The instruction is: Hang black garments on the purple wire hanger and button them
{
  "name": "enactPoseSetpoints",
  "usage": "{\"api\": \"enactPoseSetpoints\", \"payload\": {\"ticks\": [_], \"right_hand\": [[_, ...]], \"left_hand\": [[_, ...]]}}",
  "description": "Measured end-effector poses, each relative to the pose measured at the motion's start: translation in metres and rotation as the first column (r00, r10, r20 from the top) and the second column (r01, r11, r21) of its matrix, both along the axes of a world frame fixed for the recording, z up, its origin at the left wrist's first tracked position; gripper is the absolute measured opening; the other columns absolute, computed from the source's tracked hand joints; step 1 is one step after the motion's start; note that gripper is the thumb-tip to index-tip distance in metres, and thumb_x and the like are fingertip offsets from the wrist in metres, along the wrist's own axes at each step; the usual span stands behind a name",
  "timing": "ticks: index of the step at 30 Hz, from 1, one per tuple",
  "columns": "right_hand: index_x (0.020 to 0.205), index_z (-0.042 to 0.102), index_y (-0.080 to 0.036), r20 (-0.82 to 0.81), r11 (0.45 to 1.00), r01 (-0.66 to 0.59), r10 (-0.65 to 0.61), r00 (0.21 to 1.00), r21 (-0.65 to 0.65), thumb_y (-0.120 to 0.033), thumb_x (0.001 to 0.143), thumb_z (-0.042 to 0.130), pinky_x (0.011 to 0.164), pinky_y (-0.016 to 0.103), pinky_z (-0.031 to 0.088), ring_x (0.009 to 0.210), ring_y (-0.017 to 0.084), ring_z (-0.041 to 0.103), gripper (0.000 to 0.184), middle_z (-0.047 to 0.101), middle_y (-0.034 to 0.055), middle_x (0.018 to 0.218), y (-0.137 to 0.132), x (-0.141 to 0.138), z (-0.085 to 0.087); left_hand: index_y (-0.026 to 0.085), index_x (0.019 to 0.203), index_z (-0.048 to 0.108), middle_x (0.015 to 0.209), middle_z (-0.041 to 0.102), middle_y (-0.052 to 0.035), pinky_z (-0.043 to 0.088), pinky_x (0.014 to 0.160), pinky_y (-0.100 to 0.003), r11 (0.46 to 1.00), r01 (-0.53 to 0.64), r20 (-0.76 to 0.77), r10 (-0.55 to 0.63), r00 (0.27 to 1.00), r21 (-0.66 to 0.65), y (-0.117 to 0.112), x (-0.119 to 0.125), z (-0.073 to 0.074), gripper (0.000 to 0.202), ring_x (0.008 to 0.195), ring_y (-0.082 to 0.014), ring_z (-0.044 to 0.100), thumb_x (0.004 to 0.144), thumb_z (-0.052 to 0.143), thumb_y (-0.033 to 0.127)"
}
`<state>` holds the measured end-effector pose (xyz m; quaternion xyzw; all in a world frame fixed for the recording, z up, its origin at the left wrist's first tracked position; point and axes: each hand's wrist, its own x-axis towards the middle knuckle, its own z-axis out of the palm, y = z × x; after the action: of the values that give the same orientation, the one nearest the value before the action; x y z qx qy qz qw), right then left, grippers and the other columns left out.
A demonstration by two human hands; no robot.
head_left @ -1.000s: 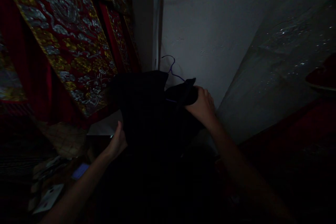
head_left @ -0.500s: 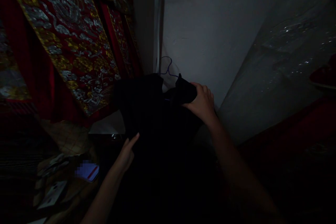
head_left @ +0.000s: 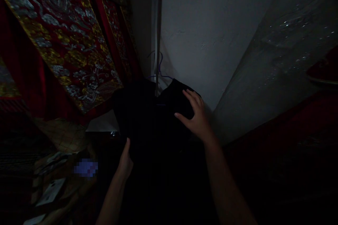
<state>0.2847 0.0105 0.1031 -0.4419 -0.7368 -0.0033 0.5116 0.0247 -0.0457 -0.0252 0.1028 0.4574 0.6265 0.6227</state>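
A black garment (head_left: 155, 126) hangs on a thin purple hanger (head_left: 160, 66) against the pale wall. Its neckline dips around the hanger's middle, while the lower part merges into the dark. My right hand (head_left: 196, 114) is at the garment's right shoulder with fingers and thumb spread apart, and no cloth shows pinched between them. Lower on the left side, my left hand (head_left: 126, 160) is against the garment's edge. Its thumb points up along the cloth, and the other fingers are hidden by the dark fabric.
Red cloth embroidered in gold and silver (head_left: 76, 42) hangs at the left. A narrow upright strip (head_left: 157, 17) runs down the wall. Clear plastic sheeting (head_left: 277, 42) covers the right side. Papers (head_left: 51, 191) and a blurred bluish screen (head_left: 86, 167) lie at lower left.
My right hand has released the cloth by the collar and spread its fingers. The garment's right shoulder now lies over the hanger. My left hand is slightly lower and further left.
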Motion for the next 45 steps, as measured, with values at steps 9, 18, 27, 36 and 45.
{"api": "enactPoseSetpoints", "payload": {"ticks": [9, 18, 27, 36, 45], "right_hand": [[0.076, 0.064, -0.02, -0.6, 0.754, -0.33, -0.106, 0.793, -0.569, -0.065, 0.086, 0.052, 0.069, 0.031, 0.048, 0.073, 0.02, 0.061, 0.047, 0.065, 0.0042, 0.074, -0.039, -0.079, -0.135], [0.059, 0.045, -0.022, -0.635, 0.786, -0.378, -0.023, 0.772, -0.488, -0.046, 0.082, 0.052, 0.052, 0.024, 0.032, 0.052, 0.011, 0.038, 0.033, 0.04, -0.0046, 0.052, -0.043, -0.076, -0.109], [0.071, 0.06, -0.018, -0.7, 0.61, -0.553, -0.003, 0.714, -0.567, -0.051, 0.076, 0.06, 0.042, 0.022, 0.032, 0.041, 0.01, 0.046, 0.033, 0.065, 0.0023, 0.057, -0.054, -0.085, -0.106], [0.069, 0.063, -0.016, -0.772, 0.654, -0.542, -0.103, 0.627, -0.528, -0.048, 0.068, 0.066, 0.039, 0.019, 0.031, 0.039, 0.008, 0.049, 0.033, 0.065, 0.0023, 0.052, -0.022, -0.065, -0.076], [0.066, 0.062, -0.015, -0.806, 0.805, -0.51, 0.07, 0.588, -0.303, -0.039, 0.071, 0.066, 0.035, 0.016, 0.024, 0.036, 0.004, 0.043, 0.025, 0.058, -0.0026, 0.048, 0.051, -0.074, 0.032]], "left_hand": [[0.018, 0.128, 0.068, 0.134, 0.067, -0.0114, 0.032, 0.122, -0.044, 0.965, 0.248, -0.003, -0.249, 0.969, 0.086, -0.022, 0.023, -0.024, 0.043, 0.136, -0.0281, 0.052, 0.095, 0.06, 0.044], [0.019, 0.126, 0.062, 0.139, 0.061, -0.0144, 0.033, 0.12, -0.05, 0.992, 0.055, -0.362, -0.011, 0.932, 0.113, -0.01, 0.005, -0.038, 0.054, 0.14, -0.031, 0.048, 0.082, 0.075, 0.047], [0.019, 0.131, 0.048, 0.131, 0.058, -0.0151, 0.046, 0.104, -0.045, 0.795, 0.326, -0.839, 0.38, 0.389, 0.511, -0.002, 0.041, -0.049, 0.042, 0.122, -0.0268, 0.057, 0.092, 0.056, 0.03], [0.021, 0.092, 0.048, 0.08, 0.058, -0.0006, 0.043, 0.068, -0.026, 0.737, 0.575, -0.923, 0.178, 0.341, 0.355, 0.0, 0.069, -0.033, 0.007, 0.07, -0.0147, 0.058, 0.096, 0.043, 0.025], [0.021, 0.084, 0.049, 0.072, 0.056, 0.001, 0.039, 0.062, -0.026, 0.792, 0.557, -0.909, -0.007, 0.416, 0.249, 0.007, 0.084, -0.062, 0.014, 0.064, -0.0147, 0.055, 0.094, 0.05, 0.032]]}}
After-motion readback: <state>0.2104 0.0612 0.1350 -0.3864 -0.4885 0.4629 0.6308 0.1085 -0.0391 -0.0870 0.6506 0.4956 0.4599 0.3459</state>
